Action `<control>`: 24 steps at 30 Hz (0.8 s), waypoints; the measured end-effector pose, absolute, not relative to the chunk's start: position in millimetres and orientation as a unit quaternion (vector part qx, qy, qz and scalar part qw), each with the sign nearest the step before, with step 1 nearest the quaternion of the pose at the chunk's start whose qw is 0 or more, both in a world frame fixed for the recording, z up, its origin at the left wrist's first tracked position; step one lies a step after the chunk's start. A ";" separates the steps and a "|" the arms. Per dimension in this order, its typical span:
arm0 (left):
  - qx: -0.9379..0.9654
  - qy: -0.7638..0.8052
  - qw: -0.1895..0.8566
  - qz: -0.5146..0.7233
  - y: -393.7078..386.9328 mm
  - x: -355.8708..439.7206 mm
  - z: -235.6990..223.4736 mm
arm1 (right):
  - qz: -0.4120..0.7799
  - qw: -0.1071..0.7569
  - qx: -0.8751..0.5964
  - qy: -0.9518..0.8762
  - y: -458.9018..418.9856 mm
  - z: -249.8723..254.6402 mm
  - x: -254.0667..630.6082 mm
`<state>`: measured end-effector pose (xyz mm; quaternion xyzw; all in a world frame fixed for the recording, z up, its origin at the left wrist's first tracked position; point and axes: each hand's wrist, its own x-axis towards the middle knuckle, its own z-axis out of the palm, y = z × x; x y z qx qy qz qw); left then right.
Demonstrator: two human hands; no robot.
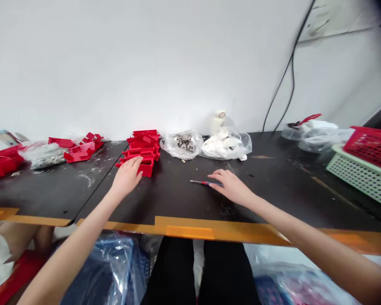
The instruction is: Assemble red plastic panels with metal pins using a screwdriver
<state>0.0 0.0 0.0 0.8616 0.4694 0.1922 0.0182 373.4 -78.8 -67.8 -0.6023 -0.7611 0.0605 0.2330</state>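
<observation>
My left hand (127,176) reaches forward with fingers stretched out, its fingertips touching the nearest piece of a stack of red plastic parts (142,148) on the black table (178,199). My right hand (231,185) lies flat on the table with fingers spread, covering the handle end of a small red and blue screwdriver (202,182). The screwdriver's metal tip points left and lies free on the table.
Behind the red stack lie a clear bag of small metal parts (183,144) and a bag of white pieces (226,146). More red parts (79,149) and a bag sit at left. At right stand a green basket (358,178) and a red basket (373,146). A black cable (284,80) hangs down the wall.
</observation>
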 end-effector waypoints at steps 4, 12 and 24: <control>0.862 0.474 -0.031 0.178 57.2 -7.5 -19.1 | 0.035 0.203 -0.572 -0.794 -67.8 -76.5 387.8; 0.857 0.481 0.020 0.182 18.2 -4.4 -1.9 | 0.024 0.195 -0.558 -0.806 -68.7 -71.3 436.1; 0.974 0.176 0.144 -0.018 -4.1 130.2 -13.7 | 0.061 0.226 -0.604 -0.762 88.0 -38.0 381.7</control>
